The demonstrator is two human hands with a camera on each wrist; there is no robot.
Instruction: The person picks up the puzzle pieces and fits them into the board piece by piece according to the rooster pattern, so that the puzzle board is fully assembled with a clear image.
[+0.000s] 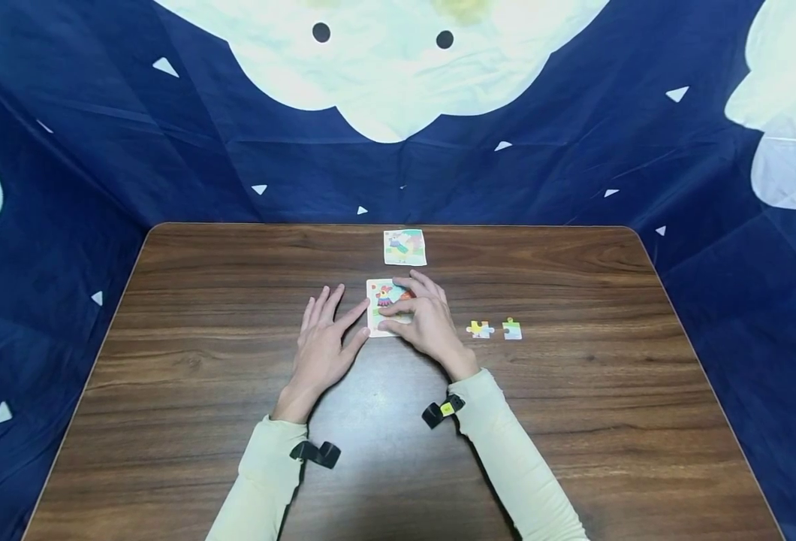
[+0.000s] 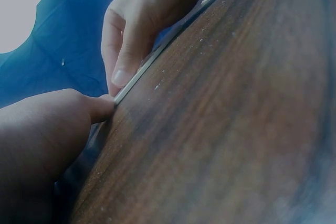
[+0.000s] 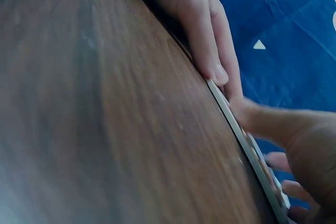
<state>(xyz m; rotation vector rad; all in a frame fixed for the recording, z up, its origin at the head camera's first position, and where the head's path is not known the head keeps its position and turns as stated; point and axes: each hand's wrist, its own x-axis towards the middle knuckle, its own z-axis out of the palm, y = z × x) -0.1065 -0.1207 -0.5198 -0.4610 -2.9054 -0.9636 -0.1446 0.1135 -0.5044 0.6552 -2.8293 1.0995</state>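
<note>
A small square puzzle board [image 1: 373, 327] with a pale border and a colourful bird picture lies flat on the table, partly covered by my right hand. My left hand [image 1: 325, 347] lies to its left, fingers spread, thumb and forefinger touching the board's left edge. Over the board, my right hand [image 1: 428, 323] rests its fingertips and thumb on the picture. No piece shows between them. From the side, the right wrist view shows the board's thin edge [image 3: 244, 142] with pieces slightly raised on top. In the left wrist view, my left thumb [image 2: 100, 108] touches the board's corner.
To the right of the board lie two loose jigsaw pieces, a yellow and pale one [image 1: 480, 329] and a green and pale one [image 1: 512, 330]. A picture card [image 1: 405, 248] lies near the far edge of the brown wooden table [image 1: 202, 361]. Blue patterned cloth [image 1: 188, 165] hangs behind.
</note>
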